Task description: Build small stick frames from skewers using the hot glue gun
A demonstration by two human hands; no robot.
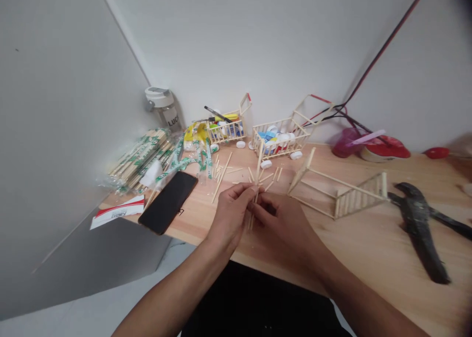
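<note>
Left to right, we note the smartphone [168,202] on the surface [201,229], then a long loose wooden stick [221,177] slanting away from the person. The left hand [231,209] pinches a thin wooden stick [258,172], its fingers closed. This stick is the piece in hand, in front of the person; its long axis runs away from the body, its far end toward the stick cart [285,149]. We cannot tell whether that end touches the cart. The right hand [283,218] sits just beside, fingers curled nearly together at the stick's nearer part; we cannot confirm their grip. The slatted stick frame [361,197] lies farther right, nearer the right hand.
</note>
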